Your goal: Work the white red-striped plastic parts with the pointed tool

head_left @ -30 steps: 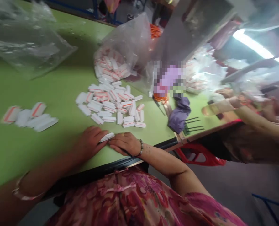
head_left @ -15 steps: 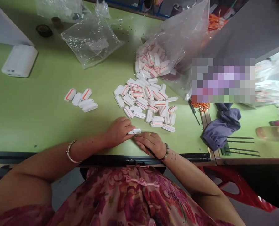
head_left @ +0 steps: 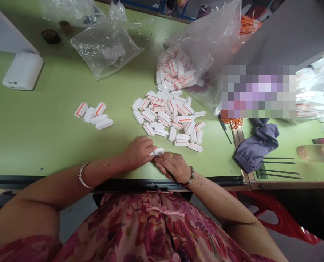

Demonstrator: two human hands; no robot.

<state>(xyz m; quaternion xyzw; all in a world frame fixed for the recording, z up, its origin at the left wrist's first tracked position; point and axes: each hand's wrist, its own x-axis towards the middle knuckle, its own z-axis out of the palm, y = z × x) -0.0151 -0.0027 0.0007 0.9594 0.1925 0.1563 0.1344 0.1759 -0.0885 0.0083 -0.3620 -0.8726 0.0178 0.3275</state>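
Note:
My left hand (head_left: 138, 153) rests on the green table, its fingertips holding a small white plastic part (head_left: 157, 151) with a red-orange marking. My right hand (head_left: 173, 165) is shut on a thin black tool (head_left: 173, 176), whose tip reaches that part. Just beyond my hands lies a loose heap of similar white parts (head_left: 167, 120). A small group of them (head_left: 92, 115) sits to the left. More fill a clear plastic bag (head_left: 178, 69) behind the heap.
A flat clear bag (head_left: 106, 47), a white box (head_left: 22, 71) and a dark tape roll (head_left: 51, 36) lie at the back left. To the right are a small screwdriver (head_left: 224, 133), a purple cloth (head_left: 256, 145) and black metal prongs (head_left: 279, 167). A pixelated patch (head_left: 257, 92) hides part of the view.
The view has swung from tilted to level, bringing more of the table into sight. My hands stay together at the table edge with the white part and black tool.

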